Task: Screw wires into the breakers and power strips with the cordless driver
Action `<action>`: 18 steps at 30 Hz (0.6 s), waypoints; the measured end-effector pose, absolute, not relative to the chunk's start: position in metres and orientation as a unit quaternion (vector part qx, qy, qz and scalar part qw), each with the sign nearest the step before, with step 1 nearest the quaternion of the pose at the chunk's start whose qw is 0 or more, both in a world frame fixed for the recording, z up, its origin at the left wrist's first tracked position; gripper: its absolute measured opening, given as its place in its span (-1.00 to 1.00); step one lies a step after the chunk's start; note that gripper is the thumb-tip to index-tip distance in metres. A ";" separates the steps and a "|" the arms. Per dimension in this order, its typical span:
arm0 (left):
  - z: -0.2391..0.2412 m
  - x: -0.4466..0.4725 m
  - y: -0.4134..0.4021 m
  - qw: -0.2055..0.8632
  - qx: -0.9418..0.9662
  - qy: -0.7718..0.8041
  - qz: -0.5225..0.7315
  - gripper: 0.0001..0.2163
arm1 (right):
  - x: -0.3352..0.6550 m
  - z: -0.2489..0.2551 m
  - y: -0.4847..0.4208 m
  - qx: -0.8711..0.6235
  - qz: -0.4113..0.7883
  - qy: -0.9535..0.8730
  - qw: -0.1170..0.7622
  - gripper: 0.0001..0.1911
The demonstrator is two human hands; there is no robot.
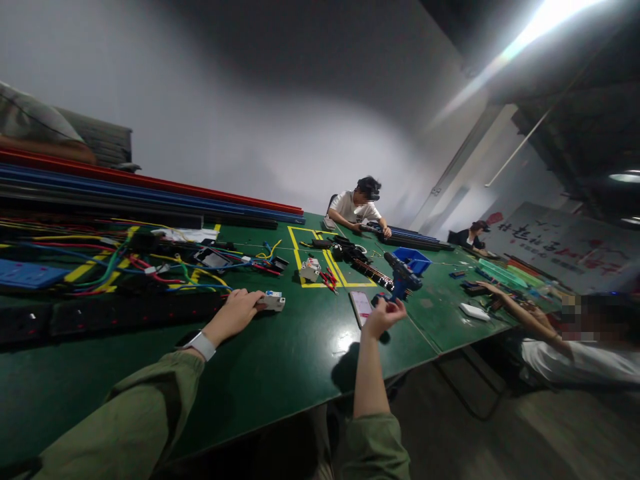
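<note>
My left hand (239,313), with a watch on the wrist, has its fingers closed on a small white circuit breaker (274,302) just above the green table (280,363). My right hand (384,317) is raised near the table's front edge, fingers curled in towards the thumb; whatever they hold, if anything, is too small to make out. Behind it is a dark blue cordless drill (401,277), its base partly hidden by the fingers. A phone (359,307) with a lit screen lies beside that hand. Farther back, more white breakers (310,269) sit beside red-handled tools (329,280).
Black socket strips (135,312) and tangled coloured wires (120,260) cover the left side. Long red and blue trunking (150,190) lies behind them. A blue bin (413,259) stands beyond the drill. Co-workers sit across (357,207) and at the right (575,350).
</note>
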State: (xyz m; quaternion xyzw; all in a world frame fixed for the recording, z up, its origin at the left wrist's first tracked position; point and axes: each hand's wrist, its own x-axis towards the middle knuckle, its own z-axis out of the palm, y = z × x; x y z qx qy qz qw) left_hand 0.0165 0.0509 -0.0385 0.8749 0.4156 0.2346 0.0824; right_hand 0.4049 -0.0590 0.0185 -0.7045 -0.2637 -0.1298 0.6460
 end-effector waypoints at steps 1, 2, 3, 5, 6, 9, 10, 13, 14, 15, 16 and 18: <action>-0.038 0.017 0.051 0.083 0.874 0.416 0.236 -0.66 | 0.429 0.019 -0.068 -0.733 -0.161 -0.222 0.622 -0.44; -0.038 0.017 0.051 0.083 0.874 0.416 0.237 -0.66 | 0.452 0.020 -0.074 -0.755 -0.167 -0.204 0.600 -0.43; -0.037 0.017 0.050 0.084 0.874 0.416 0.237 -0.66 | 0.471 0.023 -0.078 -0.761 -0.164 -0.198 0.596 -0.41; -0.036 0.017 0.050 0.087 0.875 0.414 0.235 -0.67 | 0.501 0.032 -0.079 -0.766 -0.150 -0.198 0.593 -0.34; -0.035 0.017 0.049 0.089 0.875 0.414 0.234 -0.67 | 0.511 0.038 -0.077 -0.766 -0.138 -0.204 0.593 -0.29; -0.035 0.017 0.049 0.091 0.874 0.415 0.235 -0.67 | 0.530 0.054 -0.064 -0.764 -0.088 -0.247 0.589 -0.27; -0.035 0.017 0.049 0.091 0.873 0.416 0.235 -0.67 | 0.533 0.057 -0.060 -0.762 -0.070 -0.265 0.587 -0.31; -0.037 0.017 0.049 0.093 0.870 0.421 0.239 -0.68 | 0.543 0.063 -0.049 -0.759 -0.022 -0.300 0.577 -0.47; -0.037 0.018 0.050 0.094 0.869 0.423 0.240 -0.67 | 0.546 0.064 -0.046 -0.761 -0.008 -0.304 0.574 -0.50; -0.038 0.018 0.051 0.095 0.868 0.425 0.239 -0.67 | 0.550 0.065 -0.044 -0.762 0.005 -0.307 0.570 -0.54; -0.039 0.018 0.051 0.095 0.868 0.426 0.238 -0.66 | 0.553 0.065 -0.042 -0.764 0.018 -0.311 0.566 -0.57; -0.040 0.018 0.053 0.092 0.869 0.428 0.232 -0.66 | 0.558 0.064 -0.038 -0.765 0.039 -0.318 0.558 -0.61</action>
